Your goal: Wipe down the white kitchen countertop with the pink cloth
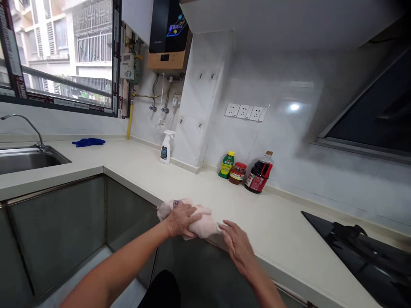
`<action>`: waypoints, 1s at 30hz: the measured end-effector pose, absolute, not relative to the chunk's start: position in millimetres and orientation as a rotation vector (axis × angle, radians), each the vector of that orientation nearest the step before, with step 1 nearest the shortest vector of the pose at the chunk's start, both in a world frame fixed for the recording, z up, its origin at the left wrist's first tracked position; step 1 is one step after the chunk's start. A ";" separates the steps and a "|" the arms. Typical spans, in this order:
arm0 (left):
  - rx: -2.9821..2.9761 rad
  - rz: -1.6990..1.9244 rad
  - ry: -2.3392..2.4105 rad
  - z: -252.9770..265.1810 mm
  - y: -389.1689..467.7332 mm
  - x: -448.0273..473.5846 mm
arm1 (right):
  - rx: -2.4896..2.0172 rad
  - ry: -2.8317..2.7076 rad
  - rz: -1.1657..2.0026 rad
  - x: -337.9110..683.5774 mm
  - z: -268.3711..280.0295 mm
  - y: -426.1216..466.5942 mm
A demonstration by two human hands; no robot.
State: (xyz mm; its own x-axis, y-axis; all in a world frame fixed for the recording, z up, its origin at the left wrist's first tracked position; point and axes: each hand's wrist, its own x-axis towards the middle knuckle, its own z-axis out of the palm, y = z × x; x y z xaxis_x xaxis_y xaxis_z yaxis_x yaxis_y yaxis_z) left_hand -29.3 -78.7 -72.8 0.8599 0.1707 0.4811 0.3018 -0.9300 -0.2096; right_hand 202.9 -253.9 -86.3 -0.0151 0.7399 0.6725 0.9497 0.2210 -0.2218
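Pink cloth [207,224] sits at the front edge of the countertop [276,222], bunched up, w/ part of it hanging just over the lip. We treat it as the clock's centre for all directions below.

Our left hand [182,220] lies on top, palm down, about half open, fingers slightly bent & a bit spread; can't tell if it grips the fabric or only presses it. Wrist is nearly straight, forearm coming in low from approx 8 o'clock.

Our right hand [236,244] is just off the cloth's 4 o'clock side, loosely open, back of hand up, fingers stretched toward approx 10-11. Its fingertips are right by a small greyish corner of the cloth; can't tell if they touch it. Forearm rises from between 4 and 5.

Further out on the counter: white spray bottle [165,149] upright at 11, green bottle [226,166] w/ yellow cap at 1, then red-lidded jar [237,173] & dark sauce jug [258,174] side by side at 2. Black hob [361,252] is well off at approx 3. Blue cloth [89,142] lies flat-ish at 10, near the sink [32,160] at 9-10.

On the wall: sockets [244,112] at 1, water heater [168,62] just before 12.
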 end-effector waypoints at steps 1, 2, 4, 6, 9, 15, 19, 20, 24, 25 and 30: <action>-2.764 -0.659 -0.423 -70.3 -68.5 -42.2 | -1.614 -1.812 -0.392 218.9 -82.5 -253.3; -2.768 -0.649 -0.490 -67.6 -59.4 -54.1 | -1.670 -1.817 -0.402 236.7 -79.9 -253.6; -2.755 -0.658 -0.620 -63.0 -44.8 -74.2 | -1.776 -1.804 -0.406 272.1 -79.1 -256.1; -2.721 -0.704 -0.714 -60.3 -35.4 -87.3 | -1.838 -1.776 -0.397 300.3 -84.3 -259.1; -2.654 -0.810 -0.808 -60.7 -32.2 -90.5 | -1.930 -1.732 -0.303 319.7 -96.6 -261.2; -2.706 -0.862 -0.933 -62.2 -66.4 -49.0 | -2.154 -1.698 -0.054 310.9 -102.9 -260.2; -2.955 -0.690 -0.780 -51.7 -115.4 5.0 | -2.177 -1.687 -0.031 312.4 -103.6 -259.6; -3.020 -0.630 -0.743 -48.3 -127.9 20.8 | -2.177 -1.690 -0.026 314.8 -105.2 -259.1; -3.218 -0.475 -0.580 -38.5 -162.7 74.5 | -2.147 -1.706 -0.031 327.1 -113.3 -257.7; -3.246 -0.471 -0.564 -37.8 -166.4 81.9 | -2.140 -1.709 -0.040 330.2 -114.6 -257.9; -3.174 -0.709 -0.470 -47.8 -160.9 71.2 | -2.087 -1.834 -0.062 343.3 -113.0 -263.5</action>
State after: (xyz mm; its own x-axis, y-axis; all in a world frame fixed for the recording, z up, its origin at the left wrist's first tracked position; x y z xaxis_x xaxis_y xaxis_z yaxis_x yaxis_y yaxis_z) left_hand 71.2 -160.9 -47.8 0.8667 0.3062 0.3939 0.2439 -0.9488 0.2009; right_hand 343.3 -263.5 -113.0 0.1564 0.9510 0.2667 0.9669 -0.0922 -0.2380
